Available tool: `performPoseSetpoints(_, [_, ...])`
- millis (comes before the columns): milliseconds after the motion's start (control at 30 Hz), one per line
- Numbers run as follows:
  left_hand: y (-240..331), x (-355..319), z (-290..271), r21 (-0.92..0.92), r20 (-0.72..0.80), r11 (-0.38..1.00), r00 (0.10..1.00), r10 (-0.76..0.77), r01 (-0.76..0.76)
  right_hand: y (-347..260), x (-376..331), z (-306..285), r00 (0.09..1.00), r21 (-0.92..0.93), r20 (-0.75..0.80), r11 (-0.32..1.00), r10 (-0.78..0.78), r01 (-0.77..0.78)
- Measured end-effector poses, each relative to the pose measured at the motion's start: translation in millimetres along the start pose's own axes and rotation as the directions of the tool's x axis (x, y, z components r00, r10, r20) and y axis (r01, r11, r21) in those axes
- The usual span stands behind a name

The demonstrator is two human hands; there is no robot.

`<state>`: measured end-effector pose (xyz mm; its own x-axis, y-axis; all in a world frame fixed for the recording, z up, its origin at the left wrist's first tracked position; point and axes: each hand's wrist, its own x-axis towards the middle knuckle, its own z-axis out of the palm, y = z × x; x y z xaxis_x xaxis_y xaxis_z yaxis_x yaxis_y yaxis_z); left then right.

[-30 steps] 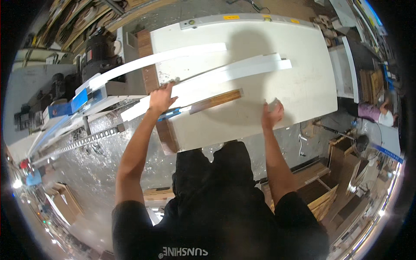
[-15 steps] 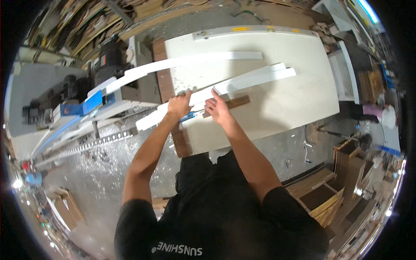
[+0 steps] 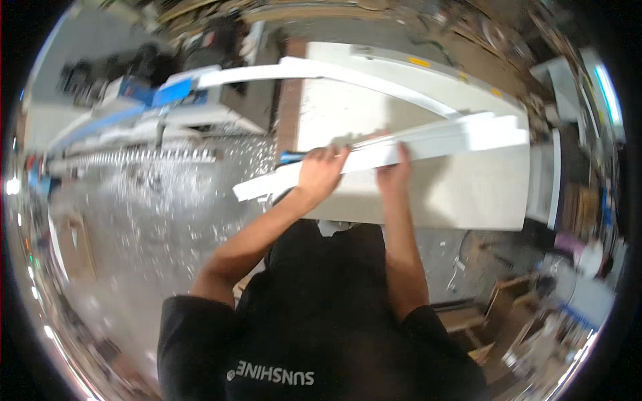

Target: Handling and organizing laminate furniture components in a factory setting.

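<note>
Several long white strips lie stacked together at a slant above the white tabletop. My left hand is closed round the stack near its left end, fingers over the top. Farther right, my right hand grips the same strips, with the thumb side hidden by blur. A blue-handled tool lies beside my left hand, mostly covered by the strips. Beyond them, another long white strip runs from the machine across the table, its right end close to the stack.
At the left stands a machine with a blue block and dark motors. A brown board edges the table's left side. White shavings litter the grey floor. Wooden boxes stand at the lower right. A grey rail borders the far edge.
The view has turned left. Both hands have brought the strips toward me and rightward over the table; my right hand now wraps round them. The brown piece beside them is no longer visible.
</note>
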<state>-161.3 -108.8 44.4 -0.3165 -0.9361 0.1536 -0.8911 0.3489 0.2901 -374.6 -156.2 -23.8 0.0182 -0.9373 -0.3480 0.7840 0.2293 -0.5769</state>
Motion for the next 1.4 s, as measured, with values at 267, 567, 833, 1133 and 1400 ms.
performPoseSetpoints(267, [112, 40, -38, -0.416, -0.276, 0.895, 0.916, -0.291, 0.159, -162, -14, 105, 0.952, -0.438, 0.211, 0.849, -0.223, 0.296])
performPoseSetpoints(567, [134, 41, -35, -0.902, -0.346, 0.390, 0.847, -0.403, -0.182, -183, -45, 163, 0.807, -0.748, 0.591, -0.381, -0.010, 0.543])
performPoseSetpoints(833, [69, -41, 7, -0.876, 0.317, -0.431, 0.415, -0.853, -0.217, -50, -53, 67, 0.722, -0.518, 0.585, -0.514, 0.370, 0.683])
performPoseSetpoints(1133, [9, -151, 87, -0.759, 0.650, -0.581, 0.389, -0.652, 0.294, 46, -67, -5, 0.722, -0.534, 0.443, -0.491, 0.531, 0.689])
performPoseSetpoints(1400, [-104, -280, 84, -0.360, 0.071, 0.203, 0.244, -0.967, 0.911, 71, -59, -35, 0.755, -0.562, 0.412, -0.510, 0.510, 0.651])
